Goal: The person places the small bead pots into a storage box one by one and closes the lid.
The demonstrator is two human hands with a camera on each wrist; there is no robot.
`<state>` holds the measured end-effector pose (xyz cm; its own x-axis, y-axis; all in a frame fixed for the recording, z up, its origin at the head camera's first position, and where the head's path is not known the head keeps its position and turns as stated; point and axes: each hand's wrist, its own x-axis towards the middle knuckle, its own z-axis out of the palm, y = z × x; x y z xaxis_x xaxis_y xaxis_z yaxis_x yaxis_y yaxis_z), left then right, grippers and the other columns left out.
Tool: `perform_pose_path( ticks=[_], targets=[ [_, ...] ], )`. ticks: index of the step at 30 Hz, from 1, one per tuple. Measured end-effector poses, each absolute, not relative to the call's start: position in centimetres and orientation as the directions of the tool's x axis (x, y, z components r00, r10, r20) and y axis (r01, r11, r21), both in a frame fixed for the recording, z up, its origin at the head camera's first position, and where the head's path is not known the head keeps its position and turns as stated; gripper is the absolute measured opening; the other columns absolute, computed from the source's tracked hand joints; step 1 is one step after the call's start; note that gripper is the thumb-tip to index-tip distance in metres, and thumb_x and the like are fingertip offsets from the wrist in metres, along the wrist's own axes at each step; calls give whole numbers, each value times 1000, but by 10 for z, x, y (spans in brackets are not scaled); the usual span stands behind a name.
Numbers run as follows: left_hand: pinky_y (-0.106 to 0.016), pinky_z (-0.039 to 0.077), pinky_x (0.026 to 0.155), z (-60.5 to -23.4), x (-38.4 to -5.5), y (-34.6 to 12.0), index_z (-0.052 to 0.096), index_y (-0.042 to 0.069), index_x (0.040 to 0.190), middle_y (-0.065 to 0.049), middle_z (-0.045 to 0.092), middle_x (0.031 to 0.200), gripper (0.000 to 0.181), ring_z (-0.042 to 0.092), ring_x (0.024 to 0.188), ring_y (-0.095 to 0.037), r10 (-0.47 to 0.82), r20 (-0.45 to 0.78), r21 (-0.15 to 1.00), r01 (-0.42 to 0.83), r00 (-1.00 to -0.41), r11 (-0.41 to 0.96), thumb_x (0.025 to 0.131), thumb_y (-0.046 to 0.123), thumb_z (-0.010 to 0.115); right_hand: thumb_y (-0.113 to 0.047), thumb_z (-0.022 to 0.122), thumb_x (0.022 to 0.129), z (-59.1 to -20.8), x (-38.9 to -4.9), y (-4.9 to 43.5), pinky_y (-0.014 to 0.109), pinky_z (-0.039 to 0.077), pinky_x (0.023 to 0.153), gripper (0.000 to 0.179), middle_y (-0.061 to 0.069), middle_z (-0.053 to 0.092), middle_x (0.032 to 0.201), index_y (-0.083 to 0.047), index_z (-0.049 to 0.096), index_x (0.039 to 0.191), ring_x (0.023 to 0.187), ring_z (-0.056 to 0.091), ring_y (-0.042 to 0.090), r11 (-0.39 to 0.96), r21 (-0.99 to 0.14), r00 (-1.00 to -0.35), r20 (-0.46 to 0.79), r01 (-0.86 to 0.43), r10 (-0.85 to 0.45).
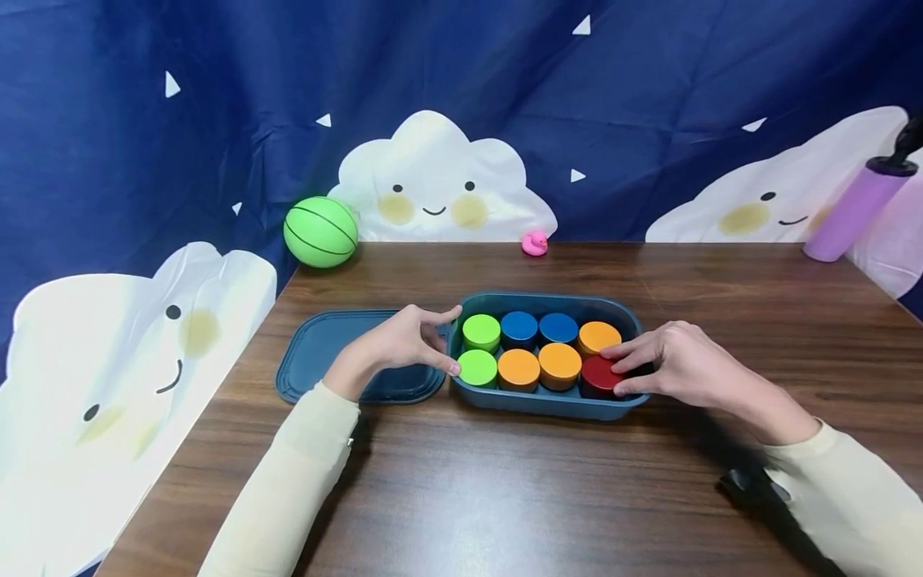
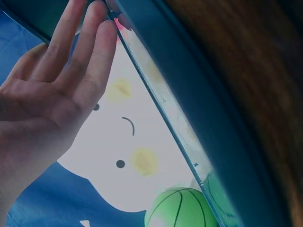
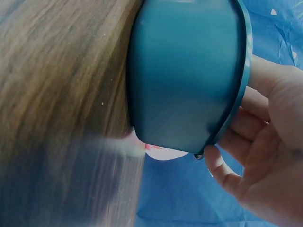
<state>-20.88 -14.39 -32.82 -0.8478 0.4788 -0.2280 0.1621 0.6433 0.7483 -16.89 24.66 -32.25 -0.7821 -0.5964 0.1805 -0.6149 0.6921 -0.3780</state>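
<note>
A dark blue oblong box (image 1: pixel 548 405) stands on the table in the head view, holding short round pieces in two rows. Two are green (image 1: pixel 477 368), two blue (image 1: pixel 519 328), three orange (image 1: pixel 559 362) and one dark red (image 1: pixel 598 373). My right hand (image 1: pixel 681 365) pinches the dark red round piece between thumb and fingers, at the box's front right corner. At the left end, my left hand (image 1: pixel 404 340) touches the box rim with extended fingers and thumb. The right wrist view shows the box's end wall (image 3: pixel 189 80) beside the right hand (image 3: pixel 279 137), but hides the pieces.
Left of the box lies its flat blue lid (image 1: pixel 328 353), partly behind the left hand. A green ball (image 1: pixel 320 232), a pink duck (image 1: pixel 534 243) and a purple pump (image 1: pixel 854 212) stand along the table's back. A cloud-print curtain (image 1: pixel 447 64) hangs behind.
</note>
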Motion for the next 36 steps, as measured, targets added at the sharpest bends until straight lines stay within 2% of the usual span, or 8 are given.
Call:
perform_pose_path(
  ticks=[4,12,17,22,25,28,32,36],
  targets=[
    [-35,53,94,-329,-208,-144,34,20,158,-4,75,94,97,68,90,-15,485,-229,753,162,-844,638,79,28,89,-28,90,74,-323,-166,246,40,57,84,21,-1,78,110,-20,85,92,105,73,23,696,-366,-780,170,-618,-603],
    [-33,53,90,-327,-205,-144,32,20,158,-4,74,92,96,67,89,-15,502,-230,755,172,-834,632,80,29,87,-31,90,75,-324,-163,246,43,58,86,23,-3,78,109,-20,84,94,105,73,23,697,-369,-782,173,-615,-598],
    [-34,54,92,-326,-203,-146,27,22,160,-2,75,98,96,69,95,-13,529,-240,729,209,-814,652,84,32,84,-29,88,78,-316,-161,246,39,59,87,27,-6,78,106,-20,83,103,103,74,18,690,-397,-791,194,-604,-581],
    [-37,55,97,-319,-204,-152,24,23,162,0,76,106,94,70,100,-12,557,-210,694,279,-803,663,87,38,80,-33,81,86,-293,-151,241,29,59,85,31,-1,78,107,-18,80,113,101,74,17,712,-439,-832,203,-548,-516],
    [-40,53,99,-311,-205,-162,25,22,162,-1,76,107,90,71,103,-15,551,-164,698,298,-818,651,90,37,77,-36,78,89,-279,-140,228,32,56,89,35,1,77,113,-19,76,120,106,71,19,709,-511,-865,168,-487,-473],
    [-43,52,102,-301,-205,-176,26,20,161,-5,76,111,86,70,109,-19,521,-111,702,304,-847,644,92,35,75,-37,74,93,-274,-130,205,31,54,93,38,0,74,122,-22,70,128,112,68,19,652,-610,-870,134,-450,-475],
    [-49,46,108,-292,-205,-200,25,20,162,-12,70,126,84,64,122,-27,463,-70,716,278,-884,641,94,35,72,-31,69,98,-280,-122,168,25,55,93,46,3,66,135,-17,60,141,118,66,23,479,-765,-836,137,-430,-531],
    [-54,38,114,-288,-203,-223,20,20,163,-19,58,144,80,53,136,-34,394,-78,732,216,-916,646,99,39,65,-29,65,100,-290,-115,129,36,50,106,61,10,51,152,-11,42,154,136,53,32,290,-893,-804,122,-345,-582]
  ],
)
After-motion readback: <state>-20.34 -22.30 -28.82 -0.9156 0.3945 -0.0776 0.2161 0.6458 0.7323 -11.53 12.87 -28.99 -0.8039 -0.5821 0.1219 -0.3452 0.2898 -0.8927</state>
